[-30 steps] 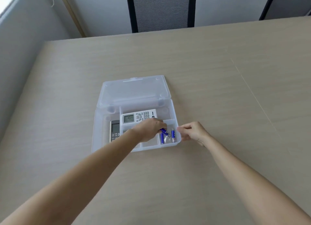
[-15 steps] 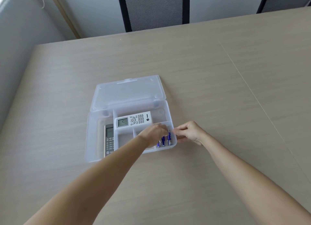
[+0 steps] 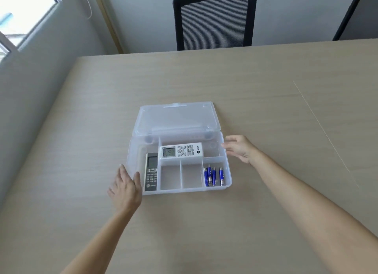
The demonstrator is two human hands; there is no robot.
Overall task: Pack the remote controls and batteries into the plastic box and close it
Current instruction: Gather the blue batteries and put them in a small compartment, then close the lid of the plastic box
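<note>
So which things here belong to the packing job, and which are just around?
Job: plastic box, its open lid, white remote, grey remote, blue batteries, left hand, right hand.

Just around: table, two black chairs, window.

Both forearms bare — no sleeves, rings or watch.

plastic box (image 3: 229, 179): clear, frosted white | lid (image 3: 176, 118): same translucent white | upper remote (image 3: 181, 150): white, grey screen, pale buttons | left remote (image 3: 151, 172): silver-grey, dark base, grey keys | batteries (image 3: 213, 176): blue with silver ends | table (image 3: 266, 114): pale beige woodgrain | chair (image 3: 214, 19): black frame, grey-striped mesh | wall (image 3: 143, 11): light grey
</note>
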